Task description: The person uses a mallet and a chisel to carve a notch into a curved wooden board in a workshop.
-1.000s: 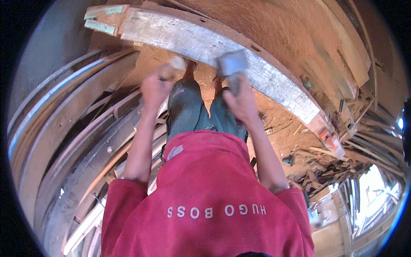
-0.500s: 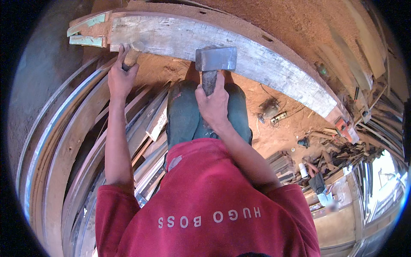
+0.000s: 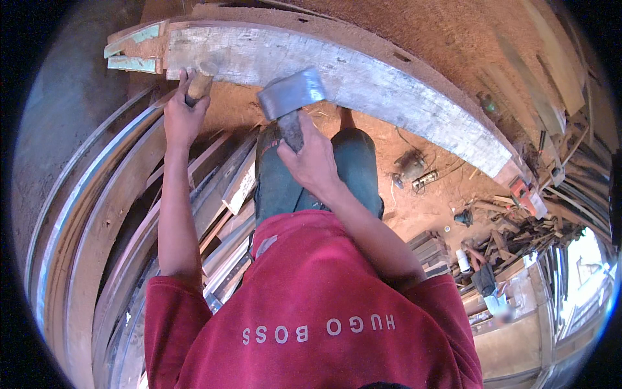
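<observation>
- Fingers (image 3: 184,82) of the left hand (image 3: 182,123) close around one stubby wooden handle, round and tan (image 3: 201,85); its blunt end stands up beyond the grip; what lies below it is hidden.
- Right hand (image 3: 314,159), its fingers wrapped round a dark, rough handle (image 3: 291,133), holds one hammer; its block-shaped metal head (image 3: 293,94), grey, shiny and slightly blurred, sits tilted just beyond these fingers, well apart from the tan handle.
- Beyond both sets of fingers lies one long, broad wooden beam (image 3: 363,74); its pale grey face is scuffed and streaked, and its outline bows; whether the left fingertips touch its near edge, I cannot tell.
- Two dark slots (image 3: 402,57) mark the brown strip along its far side; two pale-green strips (image 3: 133,63) flank dusty wood at its end, beyond and left of the left fingers; one orange-red object (image 3: 520,191) sits at its other end, far right of the right fingers.
- Nearer than the fingers are dark trousers (image 3: 353,178), two legs in view, and one red cloth shirt (image 3: 311,279).
- Left of and below the left fingers stand many curved boards (image 3: 97,175), too many to count; far right of the right fingers lies a jumble of wood scraps (image 3: 505,243), on powdery orange-brown ground (image 3: 447,201).
</observation>
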A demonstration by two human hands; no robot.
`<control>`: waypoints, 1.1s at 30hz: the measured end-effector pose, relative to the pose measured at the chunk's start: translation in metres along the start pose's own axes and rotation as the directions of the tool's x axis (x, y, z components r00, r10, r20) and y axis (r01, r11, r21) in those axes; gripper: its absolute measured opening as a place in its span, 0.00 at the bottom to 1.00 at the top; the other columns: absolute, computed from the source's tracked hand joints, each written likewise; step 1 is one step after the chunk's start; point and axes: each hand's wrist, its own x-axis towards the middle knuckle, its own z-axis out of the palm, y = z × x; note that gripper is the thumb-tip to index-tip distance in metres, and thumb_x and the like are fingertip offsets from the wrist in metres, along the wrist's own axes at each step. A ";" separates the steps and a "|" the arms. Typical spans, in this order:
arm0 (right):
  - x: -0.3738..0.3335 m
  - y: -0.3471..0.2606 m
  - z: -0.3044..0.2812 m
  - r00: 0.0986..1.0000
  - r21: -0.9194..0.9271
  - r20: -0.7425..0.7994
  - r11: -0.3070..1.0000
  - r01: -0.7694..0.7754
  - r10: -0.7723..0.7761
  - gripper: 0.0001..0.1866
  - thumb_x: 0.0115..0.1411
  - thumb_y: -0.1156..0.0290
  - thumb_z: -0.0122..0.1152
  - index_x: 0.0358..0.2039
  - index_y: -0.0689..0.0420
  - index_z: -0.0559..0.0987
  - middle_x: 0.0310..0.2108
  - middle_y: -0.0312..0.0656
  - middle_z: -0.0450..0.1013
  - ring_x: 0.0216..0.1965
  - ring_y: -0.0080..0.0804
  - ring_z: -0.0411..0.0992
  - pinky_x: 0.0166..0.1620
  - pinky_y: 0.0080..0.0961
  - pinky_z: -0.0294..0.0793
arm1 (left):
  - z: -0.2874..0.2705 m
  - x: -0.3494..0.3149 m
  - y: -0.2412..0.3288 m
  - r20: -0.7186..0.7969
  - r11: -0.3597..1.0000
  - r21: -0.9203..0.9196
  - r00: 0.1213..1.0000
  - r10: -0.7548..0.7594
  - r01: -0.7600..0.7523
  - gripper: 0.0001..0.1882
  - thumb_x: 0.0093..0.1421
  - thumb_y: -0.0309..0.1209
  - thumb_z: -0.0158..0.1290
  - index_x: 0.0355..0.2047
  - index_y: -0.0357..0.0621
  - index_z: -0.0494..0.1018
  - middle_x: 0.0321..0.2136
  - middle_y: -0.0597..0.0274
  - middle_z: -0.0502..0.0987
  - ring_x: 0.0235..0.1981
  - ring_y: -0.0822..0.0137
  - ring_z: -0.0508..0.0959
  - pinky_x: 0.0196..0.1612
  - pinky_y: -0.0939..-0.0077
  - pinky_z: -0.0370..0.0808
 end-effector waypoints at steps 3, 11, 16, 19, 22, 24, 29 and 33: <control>0.004 0.011 -0.007 0.995 -0.199 -0.013 0.975 0.095 -0.100 0.24 0.56 0.69 0.65 0.51 0.64 0.72 0.34 0.59 0.77 0.38 0.54 0.79 0.41 0.38 0.76 | 0.000 0.001 -0.002 -0.037 0.998 0.017 0.997 0.063 -0.063 0.36 0.52 0.33 0.61 0.64 0.54 0.69 0.64 0.57 0.67 0.48 0.52 0.81 0.49 0.65 0.77; -0.038 0.014 -0.083 0.929 0.185 -0.248 0.955 -0.232 0.274 0.22 0.56 0.67 0.68 0.49 0.62 0.75 0.33 0.48 0.77 0.31 0.36 0.78 0.36 0.30 0.77 | 0.004 -0.014 0.054 -0.348 0.928 0.073 0.862 0.368 -0.366 0.25 0.53 0.39 0.67 0.49 0.43 0.78 0.36 0.50 0.84 0.35 0.54 0.84 0.43 0.67 0.79; -0.088 0.016 -0.165 0.930 0.517 -0.228 0.845 -0.136 0.289 0.19 0.62 0.74 0.62 0.48 0.59 0.62 0.26 0.42 0.74 0.21 0.31 0.77 0.20 0.23 0.76 | 0.004 -0.033 0.125 -0.291 0.854 -0.470 0.953 0.090 -0.224 0.13 0.57 0.39 0.66 0.32 0.41 0.81 0.26 0.60 0.83 0.27 0.69 0.81 0.35 0.72 0.78; -0.101 0.018 -0.199 0.880 0.566 -0.259 0.801 -0.195 0.397 0.16 0.66 0.69 0.61 0.45 0.58 0.63 0.27 0.43 0.74 0.18 0.29 0.75 0.19 0.24 0.75 | -0.002 -0.019 0.168 -0.162 0.142 -0.980 0.971 -0.177 -0.137 0.14 0.60 0.35 0.62 0.22 0.46 0.70 0.18 0.70 0.72 0.19 0.76 0.72 0.27 0.71 0.74; -0.113 0.015 -0.210 0.895 0.534 -0.303 0.836 -0.124 0.326 0.14 0.68 0.65 0.58 0.44 0.57 0.64 0.25 0.42 0.74 0.16 0.27 0.73 0.18 0.24 0.74 | 0.006 -0.008 0.194 -0.277 -0.306 -0.903 0.953 -0.126 -0.303 0.12 0.61 0.33 0.60 0.24 0.46 0.71 0.18 0.70 0.70 0.19 0.75 0.70 0.27 0.72 0.74; -0.119 0.010 -0.211 0.857 0.553 -0.318 0.813 -0.181 0.406 0.14 0.69 0.64 0.58 0.42 0.57 0.65 0.24 0.42 0.73 0.16 0.27 0.72 0.17 0.23 0.72 | 0.013 -0.003 0.196 -0.319 -0.225 -0.899 0.914 -0.251 -0.376 0.06 0.65 0.28 0.52 0.34 0.37 0.74 0.17 0.64 0.68 0.18 0.67 0.72 0.26 0.70 0.74; -0.119 -0.002 -0.219 0.911 0.309 -0.269 0.924 -0.226 0.313 0.14 0.66 0.67 0.61 0.42 0.58 0.66 0.23 0.40 0.73 0.16 0.25 0.72 0.17 0.21 0.70 | 0.036 0.005 0.188 -0.383 -0.171 -0.891 0.898 -0.215 -0.421 0.08 0.62 0.27 0.52 0.25 0.42 0.69 0.14 0.64 0.67 0.13 0.70 0.66 0.18 0.72 0.67; -0.100 -0.016 -0.231 0.963 -0.025 -0.211 0.984 -0.176 0.167 0.17 0.62 0.67 0.66 0.46 0.60 0.70 0.23 0.41 0.74 0.18 0.27 0.72 0.22 0.25 0.70 | 0.053 0.006 0.197 -0.327 -0.194 -0.897 0.892 -0.312 -0.397 0.11 0.60 0.29 0.54 0.23 0.44 0.65 0.13 0.65 0.65 0.10 0.73 0.60 0.14 0.75 0.57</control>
